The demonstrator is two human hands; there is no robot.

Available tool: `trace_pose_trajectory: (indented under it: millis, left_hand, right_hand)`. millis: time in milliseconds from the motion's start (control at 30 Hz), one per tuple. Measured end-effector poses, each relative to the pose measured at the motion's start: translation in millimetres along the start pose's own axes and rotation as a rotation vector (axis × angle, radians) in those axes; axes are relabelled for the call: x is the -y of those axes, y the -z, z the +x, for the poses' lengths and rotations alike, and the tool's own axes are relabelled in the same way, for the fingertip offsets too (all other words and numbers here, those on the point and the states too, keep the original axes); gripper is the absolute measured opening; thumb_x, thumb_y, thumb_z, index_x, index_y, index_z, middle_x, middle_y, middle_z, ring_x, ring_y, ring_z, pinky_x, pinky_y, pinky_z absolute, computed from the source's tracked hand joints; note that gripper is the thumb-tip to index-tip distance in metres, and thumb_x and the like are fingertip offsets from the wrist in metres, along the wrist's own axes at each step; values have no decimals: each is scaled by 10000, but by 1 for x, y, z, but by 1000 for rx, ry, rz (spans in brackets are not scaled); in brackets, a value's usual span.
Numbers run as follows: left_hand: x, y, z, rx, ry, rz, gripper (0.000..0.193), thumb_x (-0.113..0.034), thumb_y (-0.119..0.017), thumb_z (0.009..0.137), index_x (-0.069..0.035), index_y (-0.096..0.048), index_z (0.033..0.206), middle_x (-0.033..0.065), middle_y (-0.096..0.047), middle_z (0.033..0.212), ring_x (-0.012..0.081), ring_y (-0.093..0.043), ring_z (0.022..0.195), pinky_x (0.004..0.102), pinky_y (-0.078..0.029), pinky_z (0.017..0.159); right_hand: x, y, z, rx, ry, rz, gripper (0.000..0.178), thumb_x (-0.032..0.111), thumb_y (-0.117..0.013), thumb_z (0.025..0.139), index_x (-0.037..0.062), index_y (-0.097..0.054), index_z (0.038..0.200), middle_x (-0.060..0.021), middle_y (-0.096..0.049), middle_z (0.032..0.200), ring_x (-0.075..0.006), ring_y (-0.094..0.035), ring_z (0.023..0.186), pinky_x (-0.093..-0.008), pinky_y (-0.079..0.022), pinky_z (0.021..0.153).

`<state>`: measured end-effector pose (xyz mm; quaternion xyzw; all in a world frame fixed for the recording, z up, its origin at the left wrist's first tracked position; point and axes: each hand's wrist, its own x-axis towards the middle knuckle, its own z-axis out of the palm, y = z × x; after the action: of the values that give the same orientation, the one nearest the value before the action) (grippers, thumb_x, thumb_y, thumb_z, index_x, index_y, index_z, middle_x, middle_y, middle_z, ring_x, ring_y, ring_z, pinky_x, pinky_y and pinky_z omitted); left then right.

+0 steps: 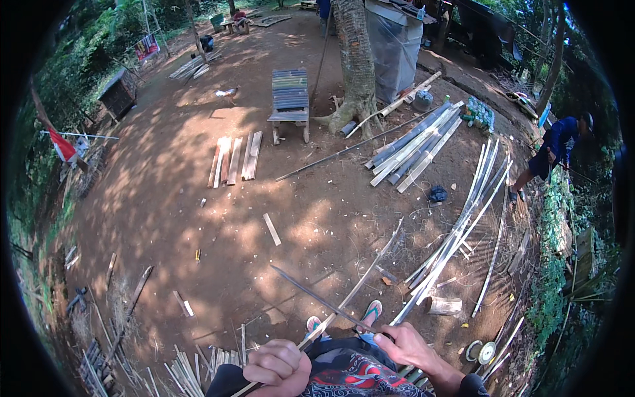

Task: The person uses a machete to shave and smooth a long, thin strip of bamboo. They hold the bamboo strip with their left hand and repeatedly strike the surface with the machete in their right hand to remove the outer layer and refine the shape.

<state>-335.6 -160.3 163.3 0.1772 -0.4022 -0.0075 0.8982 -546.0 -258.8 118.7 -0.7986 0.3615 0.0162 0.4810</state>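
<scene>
My left hand [279, 365] is closed round the lower part of a long, thin bamboo strip [360, 283], which slants away to the upper right. In my right hand [405, 347] is the handle of a machete [305, 286]; its dark, narrow blade points up to the left. Blade and strip cross in front of my body, just beyond my feet in flip-flops [372, 312]. The fingers of the right hand hide most of the handle.
Long split bamboo strips [456, 231] lie to the right, near cut poles [420, 142]. A bamboo chair [290, 99] stands by a tree trunk [357, 59]. Flat boards [233, 161] lie on the dirt. At the far right a person [562, 145] bends over beside plants.
</scene>
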Motion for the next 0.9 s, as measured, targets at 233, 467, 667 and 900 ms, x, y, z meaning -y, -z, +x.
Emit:
trace_pose_trajectory:
  millis: [233, 467, 667, 900]
  left_hand:
    - [2, -23, 0, -167, -14, -72, 608, -655, -413, 965, -128, -350, 667, -20, -289, 533, 108, -234, 429, 260, -211, 433]
    - [9, -8, 1, -99, 100, -61, 572, -610, -423, 984, -134, -336, 679, -27, -274, 546, 95, -228, 442, 255, -199, 441]
    - [10, -8, 4, -97, 134, -70, 545, -571, -431, 1001, -138, -324, 689, -32, -262, 557, 83, -223, 453, 251, -188, 448]
    - [-9, 1, 3, -74, 151, -26, 516, -531, -447, 1016, -144, -311, 702, -40, -244, 574, 73, -217, 473, 248, -173, 467]
  right_hand:
    - [-27, -20, 7, -13, -19, 116, 489, 435, -515, 969, -7, -689, 856, -275, -629, 705, -435, -652, 771, -486, -507, 745]
    - [-16, -10, 0, -59, 121, 123, 591, 512, -464, 990, -31, -646, 842, -278, -595, 678, -464, -615, 732, -528, -473, 704]
    - [-54, -19, 2, -107, 50, 137, 595, 520, -462, 988, -19, -701, 911, -283, -607, 677, -467, -622, 705, -533, -480, 728]
    - [-134, -21, 29, -244, -229, 53, 638, 557, -462, 969, -22, -691, 828, -231, -629, 646, -409, -672, 745, -481, -523, 728]
